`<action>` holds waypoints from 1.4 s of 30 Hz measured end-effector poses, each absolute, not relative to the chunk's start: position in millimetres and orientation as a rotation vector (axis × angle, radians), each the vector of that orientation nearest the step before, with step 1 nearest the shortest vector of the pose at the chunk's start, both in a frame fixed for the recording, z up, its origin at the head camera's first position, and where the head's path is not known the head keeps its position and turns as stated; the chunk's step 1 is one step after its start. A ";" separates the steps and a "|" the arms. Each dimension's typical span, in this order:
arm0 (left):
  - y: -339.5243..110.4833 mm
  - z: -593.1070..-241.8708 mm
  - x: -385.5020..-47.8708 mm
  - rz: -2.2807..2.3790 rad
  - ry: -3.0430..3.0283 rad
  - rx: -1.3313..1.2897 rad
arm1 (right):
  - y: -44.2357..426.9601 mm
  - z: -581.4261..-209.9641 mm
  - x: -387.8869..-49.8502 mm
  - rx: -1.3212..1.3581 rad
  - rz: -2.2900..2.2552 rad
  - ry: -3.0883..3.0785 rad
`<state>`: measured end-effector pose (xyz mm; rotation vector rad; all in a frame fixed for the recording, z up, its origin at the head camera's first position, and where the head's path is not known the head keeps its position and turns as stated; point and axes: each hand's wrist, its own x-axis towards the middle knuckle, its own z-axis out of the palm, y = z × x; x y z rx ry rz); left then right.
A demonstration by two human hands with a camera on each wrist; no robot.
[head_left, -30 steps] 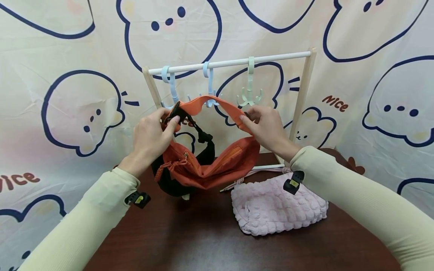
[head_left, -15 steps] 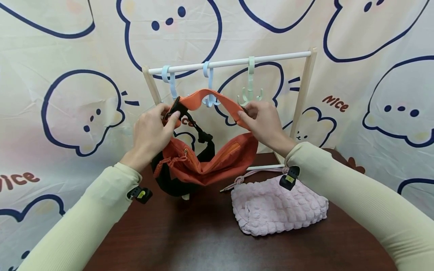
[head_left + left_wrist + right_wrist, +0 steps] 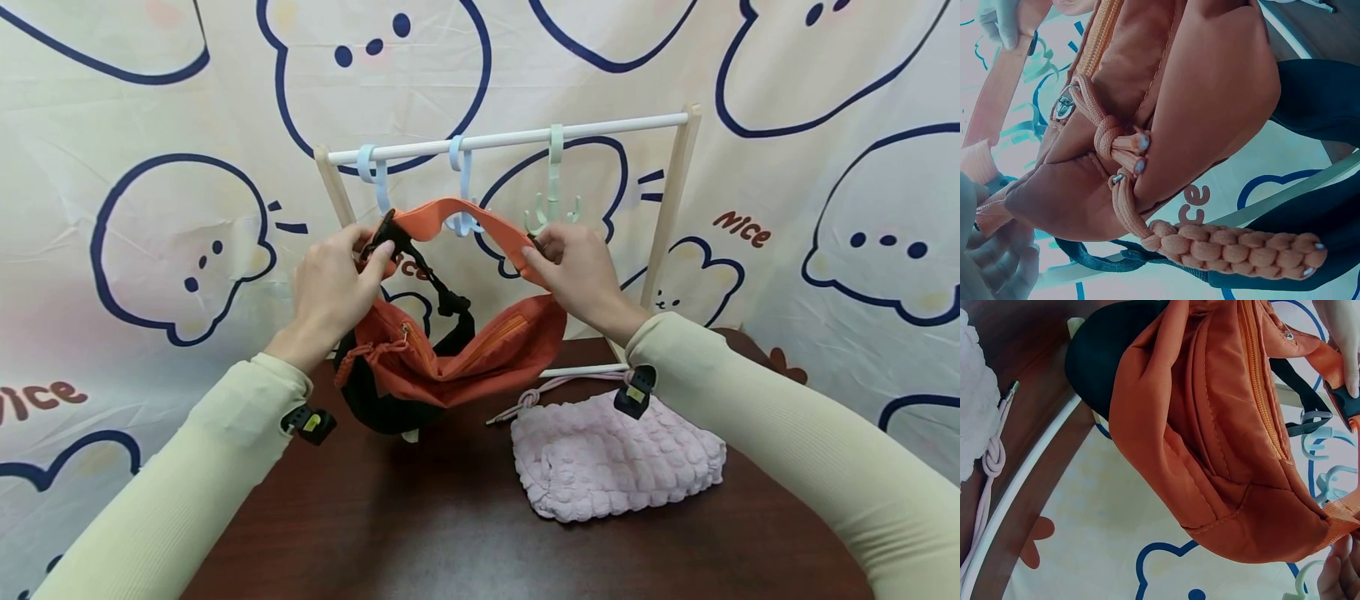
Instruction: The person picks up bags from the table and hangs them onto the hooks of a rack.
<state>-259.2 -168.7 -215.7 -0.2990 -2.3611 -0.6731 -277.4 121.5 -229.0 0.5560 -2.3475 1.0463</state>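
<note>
An orange bag [image 3: 465, 367] hangs in the air between both hands, its orange strap [image 3: 450, 208] arching up above it. My left hand [image 3: 330, 283] pinches the strap's left end by a black buckle [image 3: 392, 237]. The strap's right end is gripped by my right hand [image 3: 581, 275]. Behind the bag's left side is a black bag [image 3: 382, 404] with a black strap. A braided cord [image 3: 1241, 250] dangles from the orange bag in the left wrist view. A zipper [image 3: 1260, 381] runs along it in the right wrist view.
Behind the bag stands a rack with a white rail [image 3: 510, 140], carrying two blue hooks [image 3: 456, 154] and a green hook [image 3: 555, 179]. A pink puffy bag [image 3: 615, 458] with a cord lies on the dark table [image 3: 465, 533] at the right.
Both hands have risen a little, the right one also shifting left. The orange bag and its strap have moved slightly up and left. The pink bag has stayed put.
</note>
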 end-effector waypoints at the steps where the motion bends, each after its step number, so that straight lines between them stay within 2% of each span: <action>1: -168.8 -215.7 -259.5 -0.673 -2.363 -0.298 | 121.2 -229.2 -277.6 0.555 1.041 -2.347; 42: -164.8 -231.0 -267.8 -0.588 -2.422 -0.275 | 118.4 -244.6 -284.3 0.521 1.003 -2.383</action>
